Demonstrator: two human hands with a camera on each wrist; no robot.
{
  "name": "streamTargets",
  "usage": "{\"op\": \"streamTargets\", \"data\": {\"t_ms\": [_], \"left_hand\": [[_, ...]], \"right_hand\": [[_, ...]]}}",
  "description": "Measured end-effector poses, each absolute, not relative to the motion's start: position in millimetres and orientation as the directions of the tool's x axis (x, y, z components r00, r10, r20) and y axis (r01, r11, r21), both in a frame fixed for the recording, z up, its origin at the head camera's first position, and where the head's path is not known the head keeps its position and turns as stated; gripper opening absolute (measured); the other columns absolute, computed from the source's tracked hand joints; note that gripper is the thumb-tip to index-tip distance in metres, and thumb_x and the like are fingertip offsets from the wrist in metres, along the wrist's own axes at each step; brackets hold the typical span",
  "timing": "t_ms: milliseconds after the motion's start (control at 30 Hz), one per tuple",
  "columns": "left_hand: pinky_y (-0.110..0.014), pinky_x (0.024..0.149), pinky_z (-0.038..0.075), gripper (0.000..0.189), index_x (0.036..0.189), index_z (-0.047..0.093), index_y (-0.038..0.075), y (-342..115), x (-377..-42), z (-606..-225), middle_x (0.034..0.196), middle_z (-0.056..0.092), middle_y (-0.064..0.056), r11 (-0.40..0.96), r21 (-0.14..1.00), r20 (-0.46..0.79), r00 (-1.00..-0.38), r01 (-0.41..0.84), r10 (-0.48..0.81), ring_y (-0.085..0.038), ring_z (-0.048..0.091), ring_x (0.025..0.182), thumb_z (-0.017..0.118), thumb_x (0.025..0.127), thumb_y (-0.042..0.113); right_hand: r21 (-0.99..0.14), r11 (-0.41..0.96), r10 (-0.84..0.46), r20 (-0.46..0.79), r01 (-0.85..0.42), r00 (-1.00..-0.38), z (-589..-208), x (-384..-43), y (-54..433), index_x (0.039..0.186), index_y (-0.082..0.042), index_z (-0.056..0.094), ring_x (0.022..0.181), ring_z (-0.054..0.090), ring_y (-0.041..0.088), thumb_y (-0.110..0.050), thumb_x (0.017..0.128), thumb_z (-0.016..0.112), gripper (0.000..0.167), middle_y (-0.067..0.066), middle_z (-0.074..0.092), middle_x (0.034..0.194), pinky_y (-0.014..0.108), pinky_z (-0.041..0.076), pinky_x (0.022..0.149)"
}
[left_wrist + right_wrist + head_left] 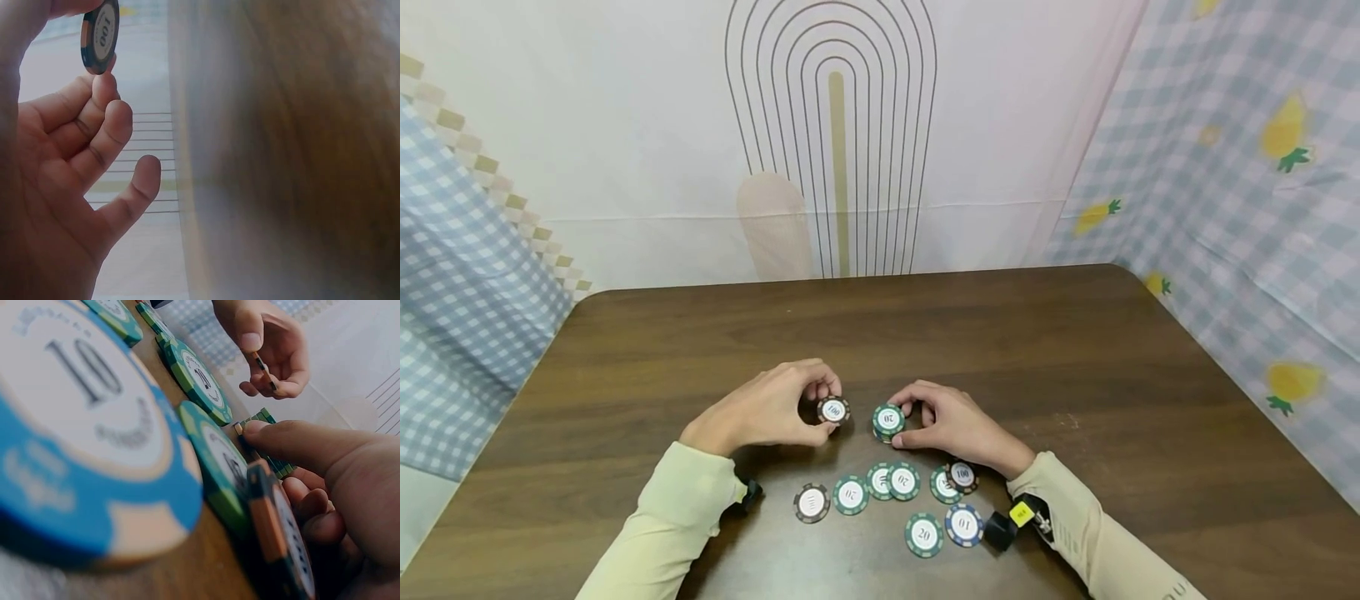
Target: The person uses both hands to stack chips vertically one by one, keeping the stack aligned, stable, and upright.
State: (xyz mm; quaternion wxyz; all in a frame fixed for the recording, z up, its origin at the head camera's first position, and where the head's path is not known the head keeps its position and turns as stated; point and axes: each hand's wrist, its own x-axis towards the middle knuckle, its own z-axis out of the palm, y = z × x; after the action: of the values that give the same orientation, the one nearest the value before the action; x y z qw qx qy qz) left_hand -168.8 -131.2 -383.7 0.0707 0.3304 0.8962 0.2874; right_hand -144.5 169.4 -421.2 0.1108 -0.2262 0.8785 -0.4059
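Observation:
My left hand (766, 412) pinches a black poker chip (833, 410) marked 100 between thumb and forefinger. In the left wrist view that chip (103, 37) is held up edgewise, the other fingers spread beneath it. Just to the right, a short stack of green chips (889, 419) marked 20 is between the thumb and fingers of my right hand (951, 425). The right wrist view shows the stack's layered edge (265, 419) by the right thumb. A small gap separates the held black chip from the stack.
Nearer me lie a black chip (812, 503), a green chip (850, 495), and two overlapping green chips (906, 481). Close to my right wrist, another black 100 chip (962, 476) overlaps a green one (944, 488). A blue 10 chip (964, 525) lies beside a green 20 chip (923, 535).

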Motion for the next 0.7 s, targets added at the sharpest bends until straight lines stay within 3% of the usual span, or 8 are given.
{"op": "streamTargets", "data": {"t_ms": [700], "left_hand": [[-0.027,0.079,0.051,0.032,0.102,0.064,0.02,-117,-167,-381,0.094,0.06,0.008,0.599,0.607,0.133,-0.81,0.523,0.572,-0.009,0.058,0.087,0.08,0.075,0.026]], "right_hand": [[-0.764,0.563,-0.494,-0.005,-0.315,-0.869,-421,-145,169,0.119,-0.026,0.072,0.067,0.05,0.011,-0.036,0.087,0.088,0.038,-0.008,0.062,0.102,0.027,0.043,0.062]]}}
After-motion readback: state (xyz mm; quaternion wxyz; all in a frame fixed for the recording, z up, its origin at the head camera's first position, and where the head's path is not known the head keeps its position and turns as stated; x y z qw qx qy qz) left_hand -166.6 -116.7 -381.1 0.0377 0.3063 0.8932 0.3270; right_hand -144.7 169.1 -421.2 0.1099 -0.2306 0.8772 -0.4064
